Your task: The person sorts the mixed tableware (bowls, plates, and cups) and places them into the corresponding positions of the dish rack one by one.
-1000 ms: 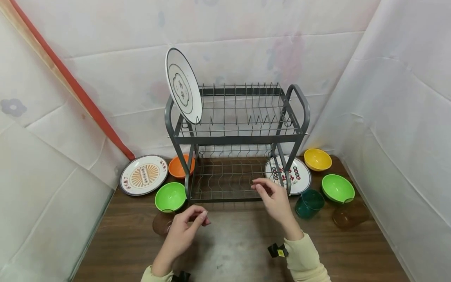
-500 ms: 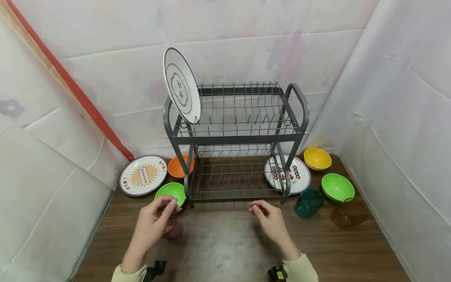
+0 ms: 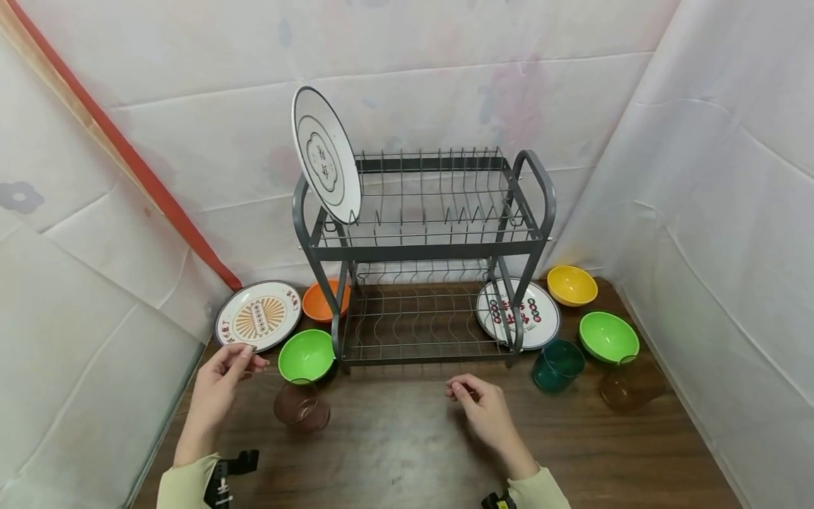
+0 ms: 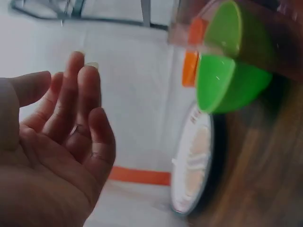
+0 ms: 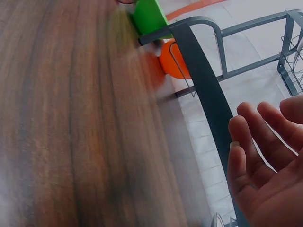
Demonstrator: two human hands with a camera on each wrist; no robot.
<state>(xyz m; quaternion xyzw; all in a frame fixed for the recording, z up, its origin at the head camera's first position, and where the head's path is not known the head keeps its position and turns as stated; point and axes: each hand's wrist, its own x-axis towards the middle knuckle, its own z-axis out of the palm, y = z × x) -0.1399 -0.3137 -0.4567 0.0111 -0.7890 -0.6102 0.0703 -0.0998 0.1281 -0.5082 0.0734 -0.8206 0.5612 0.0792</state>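
Observation:
My left hand [image 3: 219, 385] hovers just in front of the sunburst-patterned plate [image 3: 259, 317], its fingers loosely bent with nothing between them, as the left wrist view also shows. To its right are a green bowl [image 3: 307, 355] and a brownish see-through cup [image 3: 302, 406]. My right hand [image 3: 481, 410] floats above the table in front of the dish rack [image 3: 427, 251], fingers relaxed and holding nothing. A white plate [image 3: 327, 155] stands on edge at the left end of the rack's upper tier.
Behind the green bowl sits an orange bowl [image 3: 325, 300]. To the right are another plate [image 3: 539, 322], a yellow bowl [image 3: 572, 285], a second green bowl [image 3: 608, 337], a teal cup [image 3: 557, 365] and a brown see-through cup [image 3: 629, 385]. Cloth walls surround the table [image 3: 394, 459].
My left hand has moved left, past the brownish cup and green bowl, to the sunburst plate's front edge. My right hand has drawn back from the rack toward me.

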